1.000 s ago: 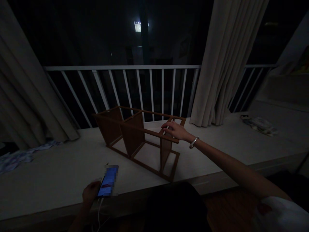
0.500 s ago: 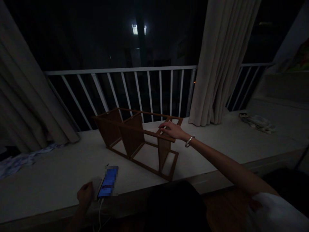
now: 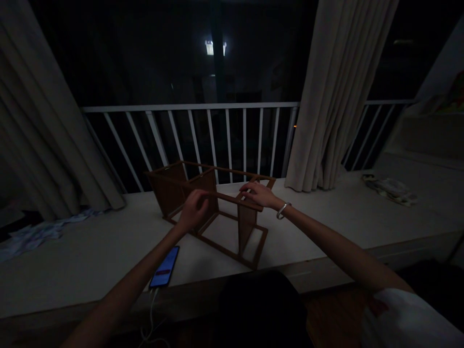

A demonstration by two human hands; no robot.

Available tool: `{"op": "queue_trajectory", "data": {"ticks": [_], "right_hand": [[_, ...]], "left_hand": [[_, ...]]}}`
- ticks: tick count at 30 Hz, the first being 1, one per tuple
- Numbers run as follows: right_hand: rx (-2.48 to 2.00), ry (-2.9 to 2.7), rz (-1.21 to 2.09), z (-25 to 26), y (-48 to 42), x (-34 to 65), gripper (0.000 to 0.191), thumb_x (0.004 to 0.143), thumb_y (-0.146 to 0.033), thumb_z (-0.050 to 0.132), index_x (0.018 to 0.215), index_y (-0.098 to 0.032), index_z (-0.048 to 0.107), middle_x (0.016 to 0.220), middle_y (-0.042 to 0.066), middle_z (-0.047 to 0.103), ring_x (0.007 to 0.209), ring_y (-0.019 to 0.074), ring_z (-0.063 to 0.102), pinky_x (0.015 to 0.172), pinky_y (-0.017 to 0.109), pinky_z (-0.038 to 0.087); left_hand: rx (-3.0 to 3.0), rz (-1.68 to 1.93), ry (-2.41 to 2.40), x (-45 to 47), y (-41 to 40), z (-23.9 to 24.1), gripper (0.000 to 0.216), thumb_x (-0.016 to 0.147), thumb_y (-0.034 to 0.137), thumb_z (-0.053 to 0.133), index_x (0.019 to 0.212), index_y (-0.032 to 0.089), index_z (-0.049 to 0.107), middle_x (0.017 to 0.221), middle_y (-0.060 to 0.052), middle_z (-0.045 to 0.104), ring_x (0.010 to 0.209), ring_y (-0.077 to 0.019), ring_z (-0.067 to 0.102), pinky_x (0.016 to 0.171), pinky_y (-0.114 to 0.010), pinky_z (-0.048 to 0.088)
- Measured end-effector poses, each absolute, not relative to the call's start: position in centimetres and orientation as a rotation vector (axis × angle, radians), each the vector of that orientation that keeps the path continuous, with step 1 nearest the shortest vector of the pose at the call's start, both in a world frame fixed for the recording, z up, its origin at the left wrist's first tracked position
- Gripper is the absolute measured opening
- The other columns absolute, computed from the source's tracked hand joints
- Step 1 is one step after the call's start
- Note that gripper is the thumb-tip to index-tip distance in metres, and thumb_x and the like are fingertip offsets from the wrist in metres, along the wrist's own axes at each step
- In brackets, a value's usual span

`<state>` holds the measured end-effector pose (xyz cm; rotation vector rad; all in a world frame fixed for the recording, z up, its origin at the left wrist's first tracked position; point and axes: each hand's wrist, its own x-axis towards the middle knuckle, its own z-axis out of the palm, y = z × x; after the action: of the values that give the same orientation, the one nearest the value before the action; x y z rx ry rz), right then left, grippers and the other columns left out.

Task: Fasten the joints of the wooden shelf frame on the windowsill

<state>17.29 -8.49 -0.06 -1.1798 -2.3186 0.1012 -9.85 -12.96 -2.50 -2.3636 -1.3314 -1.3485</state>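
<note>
A brown wooden rack [image 3: 170, 188] with upright dividers lies on a white ledge [image 3: 90, 251] in a dim room. My left hand [image 3: 194, 210] is curled round the rack's near top rail by the middle divider. My right hand [image 3: 259, 193], a bracelet on its wrist, rests with fingers over the top rail at the rack's right end. A phone [image 3: 165, 273] with a lit blue screen lies on the ledge near its front edge, with a white cable hanging from it.
A white railing [image 3: 224, 140] runs behind the ledge, with dark night beyond. Beige curtains hang at the left [image 3: 39, 130] and right [image 3: 333, 96]. Crumpled cloth lies at the far left [image 3: 36, 232] and far right [image 3: 389, 186] of the ledge.
My left hand has let go of the phone near the ledge's front edge and reached forward onto the rack's rail. The phone now lies flat. My right hand has stayed on the rack.
</note>
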Motion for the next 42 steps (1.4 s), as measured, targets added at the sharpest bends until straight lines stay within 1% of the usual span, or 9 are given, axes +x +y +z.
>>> {"op": "queue_trajectory", "data": {"ticks": [3,9,14,17,24,27,31,39,42], "right_hand": [[-1.166,-2.334,0.089,0.0,-8.6,17.3,0.033,0.082,-0.043,0.041,0.106,-0.026,0.057,0.107,0.001,0.058,0.1,0.0183,0.048,0.084,0.033,0.037],[-1.147,-2.366,0.098,-0.3,-8.2,17.8,0.035,0.083,-0.043,0.038,0.108,-0.025,0.056,0.107,0.003,0.058,0.104,0.0177,0.046,0.09,0.035,0.033],[-1.009,-2.107,0.221,-0.9,-8.3,17.8,0.045,0.081,-0.039,0.042,0.122,-0.02,0.04,0.116,0.006,0.051,0.101,0.0163,0.047,0.088,0.032,0.036],[-0.888,-1.763,0.232,-1.8,-8.4,18.2,0.046,0.084,-0.036,0.034,0.126,-0.018,0.029,0.122,0.009,0.044,0.102,0.0145,0.047,0.086,0.029,0.038],[-1.213,-1.238,0.221,-9.2,-5.8,23.0,0.041,0.083,-0.033,0.022,0.118,-0.013,0.03,0.117,0.015,0.045,0.1,0.0162,0.048,0.086,0.033,0.038],[-1.317,-1.359,0.363,-13.3,-4.5,24.7,0.04,0.08,-0.034,0.029,0.113,-0.013,0.036,0.113,0.015,0.049,0.099,0.0181,0.05,0.089,0.038,0.036],[-1.333,-1.479,0.518,-16.3,-3.5,24.6,0.035,0.078,-0.037,0.035,0.105,-0.016,0.045,0.104,0.011,0.056,0.095,0.0194,0.052,0.088,0.042,0.037],[-1.259,-1.545,0.589,-14.9,-1.5,20.9,0.041,0.081,-0.045,0.029,0.101,-0.017,0.051,0.104,0.009,0.057,0.098,0.0198,0.05,0.087,0.039,0.039],[-1.238,-1.565,0.608,-14.3,-1.0,19.8,0.044,0.081,-0.048,0.028,0.1,-0.017,0.053,0.1,0.008,0.058,0.097,0.0206,0.05,0.085,0.037,0.041]], "left_hand": [[-2.55,-1.168,-1.225,-4.4,-13.4,-1.0,0.037,0.081,0.035,0.043,0.113,0.017,0.046,0.112,-0.008,0.051,0.104,-0.0176,0.045,0.09,-0.033,0.033],[-2.604,-0.898,-1.265,-0.7,-12.7,-2.4,0.047,0.074,0.046,0.051,0.113,0.02,0.046,0.105,-0.005,0.055,0.097,-0.0197,0.046,0.093,-0.038,0.024],[-2.558,-0.886,-1.289,-0.7,-12.7,-2.8,0.053,0.066,0.039,0.061,0.112,0.02,0.045,0.104,-0.005,0.053,0.097,-0.0211,0.044,0.091,-0.039,0.024],[-2.516,-0.897,-1.299,-0.5,-12.9,-3.0,0.053,0.065,0.033,0.061,0.113,0.019,0.044,0.106,-0.007,0.052,0.101,-0.0223,0.041,0.092,-0.039,0.023],[-2.468,-0.931,-1.319,-0.3,-13.0,-3.5,0.046,0.069,0.029,0.056,0.113,0.02,0.045,0.105,-0.007,0.051,0.104,-0.0221,0.042,0.096,-0.04,0.021],[-2.45,-1.006,-1.292,-0.2,-13.3,-3.7,0.058,0.066,0.03,0.059,0.12,0.019,0.039,0.114,-0.009,0.047,0.113,-0.0233,0.037,0.101,-0.042,0.016],[-2.347,-1.279,-1.316,0.1,-14.6,-5.7,0.072,0.068,0.032,0.058,0.13,0.019,0.024,0.132,-0.011,0.032,0.125,-0.0243,0.024,0.104,-0.044,0.014],[-2.236,-1.858,-1.711,1.9,-17.1,-16.4,0.068,0.075,0.031,0.053,0.131,0.018,0.017,0.136,-0.015,0.025,0.127,-0.0212,0.023,0.101,-0.04,0.026],[-2.364,-1.908,-1.904,2.1,-17.0,-19.2,0.063,0.077,0.033,0.051,0.129,0.017,0.021,0.134,-0.015,0.031,0.123,-0.0209,0.031,0.098,-0.039,0.031]]}}
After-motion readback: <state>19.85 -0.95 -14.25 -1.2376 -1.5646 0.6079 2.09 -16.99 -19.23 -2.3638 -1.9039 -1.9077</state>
